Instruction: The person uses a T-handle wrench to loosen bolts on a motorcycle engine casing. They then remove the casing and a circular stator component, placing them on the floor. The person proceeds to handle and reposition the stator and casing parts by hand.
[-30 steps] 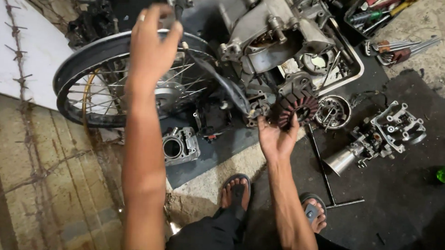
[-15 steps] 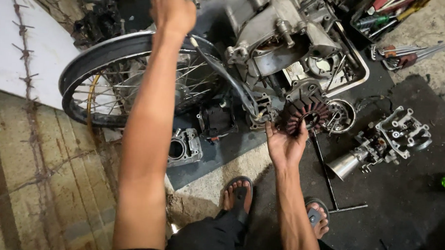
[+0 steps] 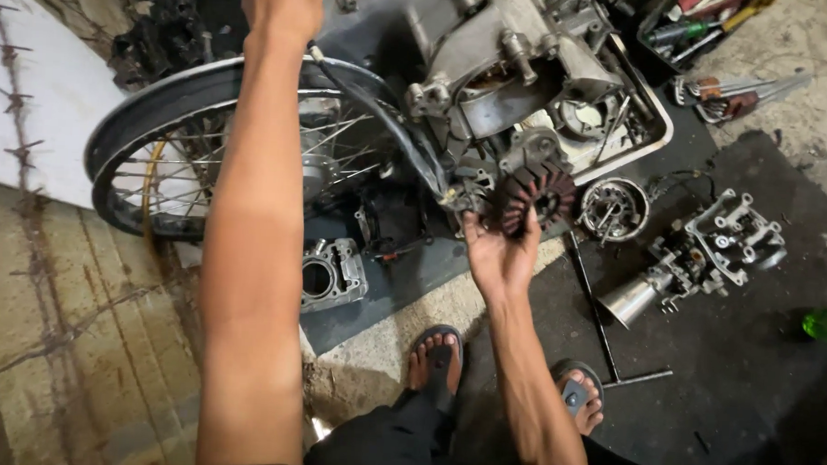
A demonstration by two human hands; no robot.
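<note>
fingers (image 3: 524, 229) of right hand (image 3: 497, 256) gripping ribbed round stator (image 3: 536, 196), spoked wheel (image 3: 173, 160) beside

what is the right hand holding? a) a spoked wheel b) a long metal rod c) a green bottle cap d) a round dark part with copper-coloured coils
d: the right hand grips a round dark part with copper-coloured coils in front of the engine; the wheel is under the left arm, whose left hand reaches up past it.
</note>
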